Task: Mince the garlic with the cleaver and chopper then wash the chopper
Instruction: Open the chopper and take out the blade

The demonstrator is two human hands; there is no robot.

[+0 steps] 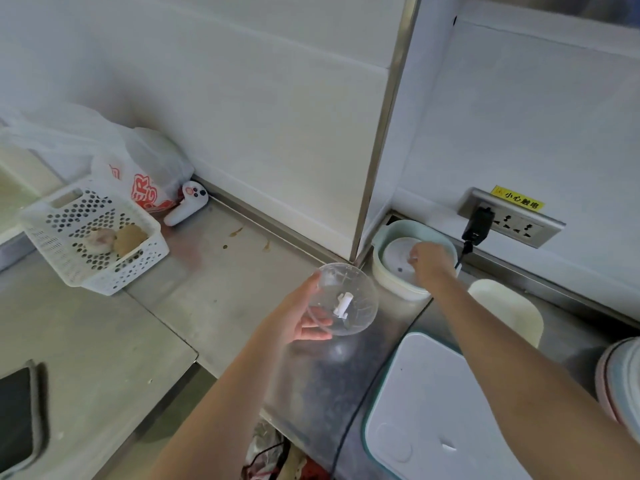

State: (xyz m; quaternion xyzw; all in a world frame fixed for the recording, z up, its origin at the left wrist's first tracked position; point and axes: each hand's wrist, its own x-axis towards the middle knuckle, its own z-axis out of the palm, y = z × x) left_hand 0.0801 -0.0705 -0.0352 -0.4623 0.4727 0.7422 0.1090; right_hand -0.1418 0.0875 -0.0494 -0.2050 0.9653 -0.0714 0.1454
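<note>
My left hand [300, 315] holds the chopper's clear round bowl [347, 299] above the steel counter, thumb on its near rim and fingers beneath. A small white spindle stands in the bowl's middle. My right hand [427, 261] reaches into a pale green tub [384, 271] by the wall corner and pinches something at the round white chopper lid [398, 259] lying inside it. What the fingers grip is too small to tell. No cleaver or garlic is in view.
A white perforated basket [93, 237] with two round vegetables sits at the left, plastic bags [138, 168] and a white controller [185, 207] behind it. A wall socket [512, 221] with a black plug is at the right. A white cutting board [433, 410] and a cream lid [505, 310] lie near my right arm. A phone [15, 414] is at the lower left.
</note>
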